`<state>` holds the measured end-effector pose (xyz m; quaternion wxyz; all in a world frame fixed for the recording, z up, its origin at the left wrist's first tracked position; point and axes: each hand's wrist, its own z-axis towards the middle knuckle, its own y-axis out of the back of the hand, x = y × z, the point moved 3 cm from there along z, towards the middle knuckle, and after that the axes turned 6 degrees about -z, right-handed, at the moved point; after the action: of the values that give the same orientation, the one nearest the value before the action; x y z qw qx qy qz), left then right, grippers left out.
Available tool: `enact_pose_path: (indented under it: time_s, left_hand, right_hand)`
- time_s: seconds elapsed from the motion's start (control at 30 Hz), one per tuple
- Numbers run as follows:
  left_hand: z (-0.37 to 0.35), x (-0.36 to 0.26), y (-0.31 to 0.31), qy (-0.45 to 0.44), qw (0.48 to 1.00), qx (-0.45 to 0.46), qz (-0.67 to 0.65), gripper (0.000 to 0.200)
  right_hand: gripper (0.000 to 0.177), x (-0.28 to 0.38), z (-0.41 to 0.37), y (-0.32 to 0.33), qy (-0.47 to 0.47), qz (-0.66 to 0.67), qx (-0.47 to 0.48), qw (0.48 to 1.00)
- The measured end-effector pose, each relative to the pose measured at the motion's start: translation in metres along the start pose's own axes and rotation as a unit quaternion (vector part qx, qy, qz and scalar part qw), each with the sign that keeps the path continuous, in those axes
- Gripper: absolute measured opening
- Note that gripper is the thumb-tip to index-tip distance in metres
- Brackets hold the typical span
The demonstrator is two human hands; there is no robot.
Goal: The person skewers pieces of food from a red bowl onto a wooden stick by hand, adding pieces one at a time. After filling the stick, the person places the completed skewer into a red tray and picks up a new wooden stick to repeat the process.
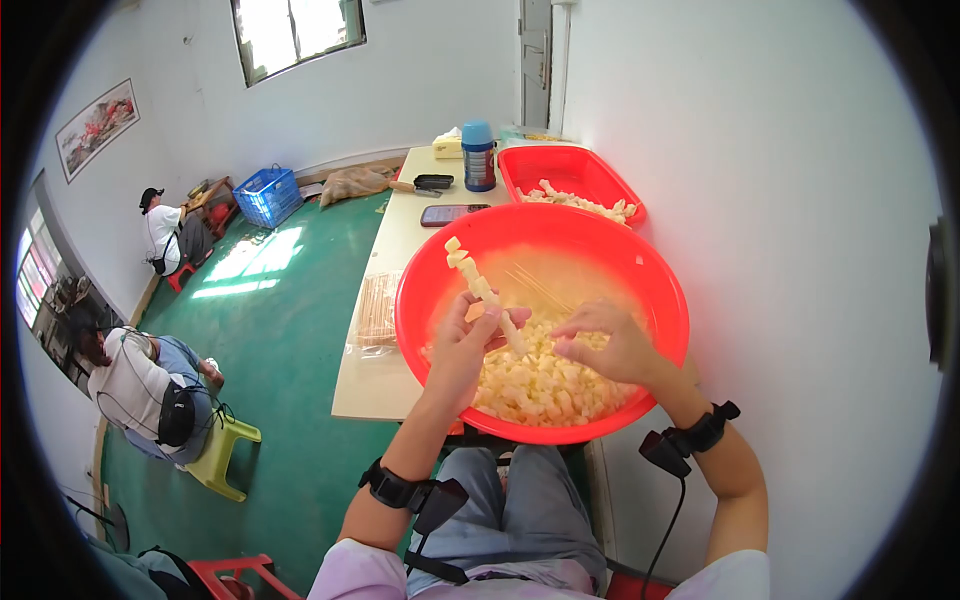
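My left hand (472,338) is closed around a skewer (466,262) threaded with several pale yellow cubes. The skewer slants, its upper end leaning left above the basin. My right hand (608,345) hovers over the heap to the right, thumb and fingertips drawn close together; anything between them is too small to make out. Below both hands, a large red basin (668,290) holds a heap of pale yellow cubes (545,390). A few bare wooden sticks (540,285) lie against its far inner side.
Behind the basin is a red tub (575,165) with loaded skewers. On the table (375,388) are a pack of sticks (377,310), a phone (453,215), a blue flask (479,160) and a tissue box (447,147). Two people sit at left; a wall stands close on my right.
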<state>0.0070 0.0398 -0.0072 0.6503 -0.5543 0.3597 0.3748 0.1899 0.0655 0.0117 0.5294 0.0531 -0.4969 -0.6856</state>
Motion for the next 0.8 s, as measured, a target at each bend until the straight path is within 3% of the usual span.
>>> enact_pose_path:
  time_s: [0.2, 0.57, 0.8]
  left_hand:
    - [0.001, 0.002, 0.0, -0.015, 1.0, 0.003, 0.012, 0.029]
    - [-0.003, -0.002, -0.008, 0.061, 0.995, 0.0, 0.078, 0.041]
    - [-0.006, 0.0, -0.01, 0.051, 0.98, 0.056, 0.185, 0.031]
  right_hand:
    - [0.013, 0.002, -0.001, -0.013, 0.005, 0.026, 0.088, 0.996]
    - [0.016, -0.008, -0.003, -0.002, -0.123, 0.076, -0.013, 0.989]
    - [0.02, -0.011, -0.003, 0.008, -0.208, 0.13, -0.053, 0.968]
